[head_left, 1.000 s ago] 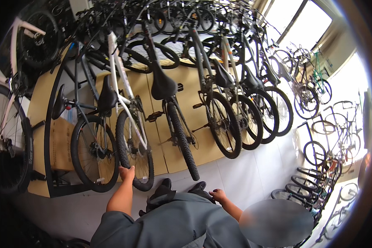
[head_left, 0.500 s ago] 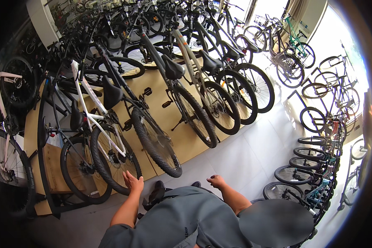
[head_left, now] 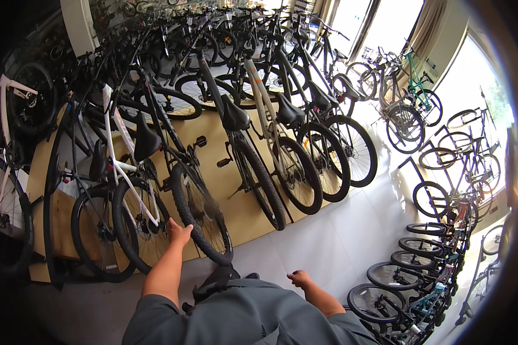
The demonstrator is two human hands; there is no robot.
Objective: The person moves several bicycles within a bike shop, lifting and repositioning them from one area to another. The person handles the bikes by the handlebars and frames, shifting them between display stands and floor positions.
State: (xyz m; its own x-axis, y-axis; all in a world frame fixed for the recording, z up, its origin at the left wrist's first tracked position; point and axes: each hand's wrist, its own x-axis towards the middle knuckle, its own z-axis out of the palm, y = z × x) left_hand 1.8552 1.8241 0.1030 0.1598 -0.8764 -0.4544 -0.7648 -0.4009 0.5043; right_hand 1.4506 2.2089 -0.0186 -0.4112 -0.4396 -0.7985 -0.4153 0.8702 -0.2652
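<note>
My left hand reaches forward with its fingers stretched out and the thumb apart, holding nothing I can see. It is between the rear wheel of a white bicycle and the knobby rear tyre of a dark bicycle. Whether it touches the tyre I cannot tell. My right hand hangs low over the grey floor, fingers curled together. Anything in it is too small to make out. Black saddles top the nearest bicycles, whose rear wheels point toward me.
Bicycles stand side by side on a tan platform, with many more packed behind. A grey bicycle is further right in the row. Another row of bicycles lines the right side. A bright window lies beyond it.
My left hand has moved forward, closer to the dark bicycle's rear tyre, and its fingers have drawn closer together. The view has shifted, and the right hand sits lower in it, still curled.
</note>
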